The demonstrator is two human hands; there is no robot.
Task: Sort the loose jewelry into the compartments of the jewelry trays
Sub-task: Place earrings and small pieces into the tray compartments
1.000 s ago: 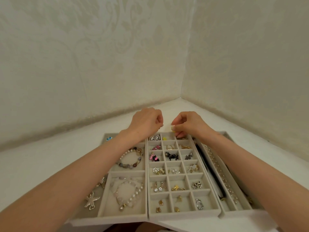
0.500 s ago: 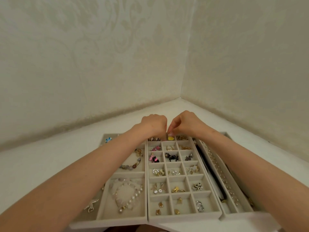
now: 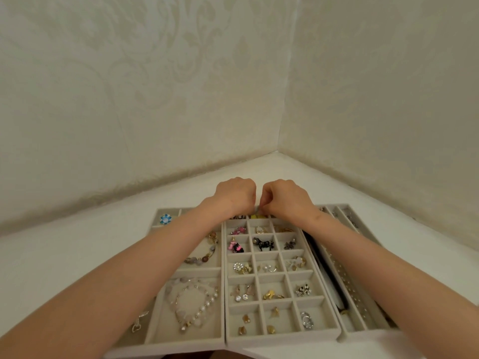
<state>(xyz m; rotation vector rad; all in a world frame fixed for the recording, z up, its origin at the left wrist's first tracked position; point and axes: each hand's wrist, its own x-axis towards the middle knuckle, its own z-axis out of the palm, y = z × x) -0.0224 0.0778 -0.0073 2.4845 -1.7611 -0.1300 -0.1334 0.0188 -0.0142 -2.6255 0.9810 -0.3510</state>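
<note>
The left hand (image 3: 236, 195) and right hand (image 3: 285, 198) are curled, fingertips meeting over the far row of the middle grid tray (image 3: 282, 339); whether a small piece is pinched between them cannot be told. Most jewelry (image 3: 263, 244) is lodged in compartments. Any held piece is best lowered fully into one cell before being let go

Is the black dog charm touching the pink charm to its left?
Apart. The head view shows the black dog charm and the pink charm lying on either side of a divider, each in its own compartment.
</note>
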